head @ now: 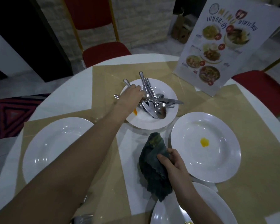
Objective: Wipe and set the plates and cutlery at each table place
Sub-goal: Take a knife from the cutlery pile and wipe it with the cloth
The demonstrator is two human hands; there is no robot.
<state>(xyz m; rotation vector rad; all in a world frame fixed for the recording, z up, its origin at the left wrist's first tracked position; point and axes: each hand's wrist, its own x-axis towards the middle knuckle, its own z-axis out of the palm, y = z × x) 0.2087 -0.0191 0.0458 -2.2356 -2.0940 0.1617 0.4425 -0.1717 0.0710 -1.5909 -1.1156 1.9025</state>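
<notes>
Menu card (223, 46) at 1 o'clock reads "MENU". Four white plates visible. Left hand (131, 96) grasps cutlery (153, 102) on centre plate (152, 122), 12 o'clock. Right hand (173, 162) grips dark cloth (153, 165), 5 o'clock.

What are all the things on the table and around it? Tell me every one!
plates: four, white, on the table; two show yellow smears
cutlery: a pile, silver, on the far plate
cloth: one, dark green, near middle
placemats: tan, under the plates
table: one, white, round
menu card: one, white, standing far right
chairs: two, red, beyond the table
left hand: reaching into the cutlery
right hand: gripping the cloth
</notes>
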